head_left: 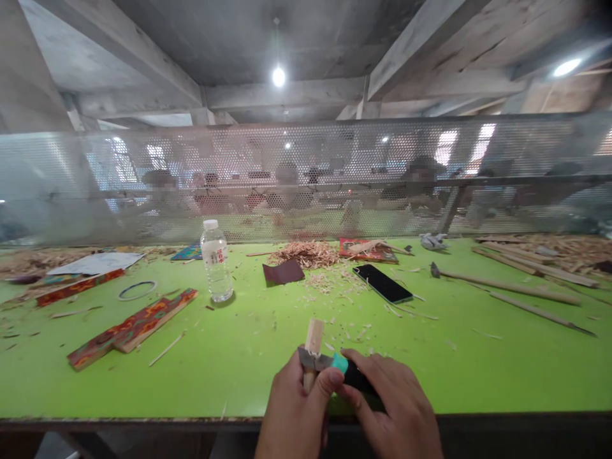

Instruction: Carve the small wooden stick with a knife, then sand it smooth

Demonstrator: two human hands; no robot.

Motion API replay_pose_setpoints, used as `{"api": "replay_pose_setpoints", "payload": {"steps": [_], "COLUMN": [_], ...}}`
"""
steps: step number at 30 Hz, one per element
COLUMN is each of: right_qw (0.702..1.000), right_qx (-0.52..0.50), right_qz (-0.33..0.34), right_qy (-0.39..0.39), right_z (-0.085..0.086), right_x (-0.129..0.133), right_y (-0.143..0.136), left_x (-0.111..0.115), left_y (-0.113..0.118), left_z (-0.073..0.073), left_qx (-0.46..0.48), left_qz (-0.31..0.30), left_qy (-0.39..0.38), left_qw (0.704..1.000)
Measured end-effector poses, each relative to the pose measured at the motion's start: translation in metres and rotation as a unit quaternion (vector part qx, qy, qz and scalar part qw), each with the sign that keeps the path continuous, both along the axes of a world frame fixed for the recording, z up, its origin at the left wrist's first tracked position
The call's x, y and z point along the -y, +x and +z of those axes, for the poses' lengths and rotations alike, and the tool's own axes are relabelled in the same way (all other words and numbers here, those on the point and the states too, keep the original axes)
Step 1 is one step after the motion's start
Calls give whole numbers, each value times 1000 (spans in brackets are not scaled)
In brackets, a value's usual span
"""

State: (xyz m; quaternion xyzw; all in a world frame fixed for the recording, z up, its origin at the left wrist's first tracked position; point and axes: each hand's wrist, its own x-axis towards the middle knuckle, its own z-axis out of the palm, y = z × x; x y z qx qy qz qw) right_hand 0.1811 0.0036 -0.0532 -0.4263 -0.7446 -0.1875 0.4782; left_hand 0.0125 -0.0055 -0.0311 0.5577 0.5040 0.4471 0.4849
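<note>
My left hand (297, 395) is closed around a small pale stick of wood (314, 336), which points up and away from me above the table's front edge. In my right hand (394, 398) is a carving knife (356, 376) with a black handle and a teal band near the blade. Its grey blade lies across the wood, and a small curl of shaving shows where they meet. The left thumb presses close to the teal band. My hands hide the lower end of the stick and part of the handle.
On the green table (229, 370) stand a water bottle (216, 264), a phone (383, 284), dark sandpaper (283, 273) and a heap of shavings (306, 254). Painted wood pieces (129, 328) lie left, long-handled tools (511, 285) right. A perforated metal screen (306, 191) closes the back, people beyond.
</note>
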Motion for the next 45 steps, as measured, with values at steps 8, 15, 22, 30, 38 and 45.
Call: {"api": "replay_pose_setpoints", "payload": {"steps": [8, 15, 22, 30, 38, 45], "right_qw": [994, 997, 999, 999, 1000, 999], "right_qx": [-68, -42, 3, -11, -7, -25], "right_qz": [-78, -64, 34, 28, -10, -25], "right_qy": [-25, -25, -8, -11, -17, -2], "right_z": [1, 0, 2, 3, -1, -2], "right_x": [-6, -5, -2, -1, -3, -3], "right_y": [-7, -6, 5, 3, 0, -1], "left_x": [4, 5, 6, 5, 3, 4], "left_y": [6, 5, -1, -3, 4, 13], "left_z": [10, 7, 7, 13, 5, 10], "left_qx": [-80, -13, 101, 104, 28, -19], "left_qz": [35, 30, -36, -32, 32, 77], "left_qy": [70, 38, 19, 39, 65, 70], "left_qw": [994, 999, 994, 993, 997, 994]}}
